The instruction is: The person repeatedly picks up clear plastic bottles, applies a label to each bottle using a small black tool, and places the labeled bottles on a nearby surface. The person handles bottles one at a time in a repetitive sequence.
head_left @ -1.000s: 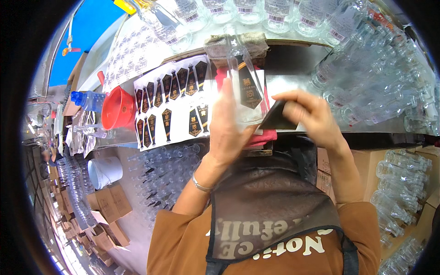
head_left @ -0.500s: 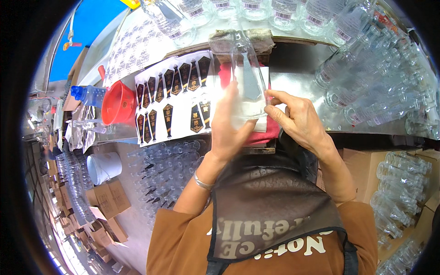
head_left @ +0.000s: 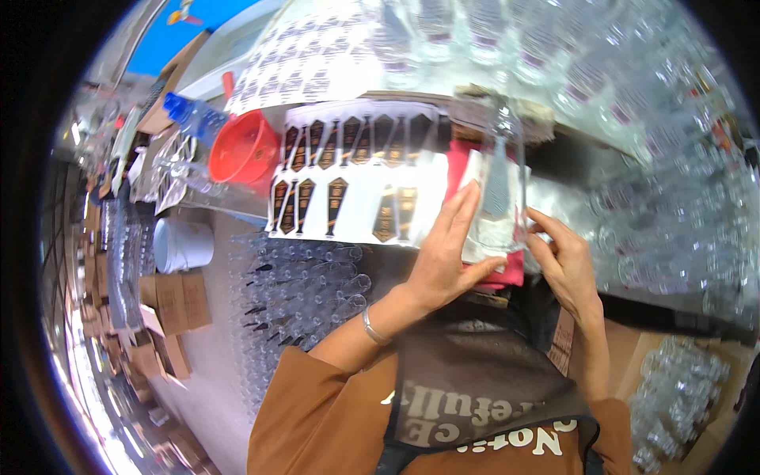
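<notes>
A clear glass bottle (head_left: 516,190) lies on its side with its base toward me and its neck on a rolled grey cloth (head_left: 540,125). On its upper side shows a grey tie-shaped label (head_left: 496,190). My left hand (head_left: 439,265) is at the bottle's left side, fingers stretched out, thumb near the base. Curled at the right side, my right hand (head_left: 568,265) has its thumb and index fingertip against the glass. White and red cloth (head_left: 457,166) lies beneath the bottle. Left of it is a white sheet of black tie-shaped labels (head_left: 360,218).
Many glass bottles (head_left: 633,190) crowd the table at the right and back. A red bucket-like container (head_left: 237,150) and a blue-capped plastic bottle (head_left: 194,119) stand left. Below are more bottles (head_left: 309,277), a white bucket (head_left: 184,245) and cardboard boxes (head_left: 180,305).
The view has swung, so the bench and bottle appear farther right and lower. My left hand has slid slightly toward the bottle's base and is less blurred. My right hand stays beside the glass.
</notes>
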{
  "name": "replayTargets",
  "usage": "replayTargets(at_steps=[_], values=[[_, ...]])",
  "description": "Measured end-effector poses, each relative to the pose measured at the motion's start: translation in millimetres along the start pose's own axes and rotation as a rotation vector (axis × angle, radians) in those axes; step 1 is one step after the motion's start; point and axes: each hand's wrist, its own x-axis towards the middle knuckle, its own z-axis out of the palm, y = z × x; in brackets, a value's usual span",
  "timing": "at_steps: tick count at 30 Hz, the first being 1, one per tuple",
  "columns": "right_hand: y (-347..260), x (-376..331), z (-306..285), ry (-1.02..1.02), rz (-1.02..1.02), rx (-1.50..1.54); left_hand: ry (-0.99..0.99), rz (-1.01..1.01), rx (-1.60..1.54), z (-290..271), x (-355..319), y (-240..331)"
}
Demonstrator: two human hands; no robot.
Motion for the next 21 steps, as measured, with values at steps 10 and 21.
replayTargets(at_steps=[10, 21], values=[[24, -1, -10, 0.046, 0.107, 0.01, 0.418, 0.01, 1.025, -167, 87, -161], [39, -13, -10, 0.15, 0.051, 0.03, 0.576, 0.136, 0.884, -172, 78, -161]])
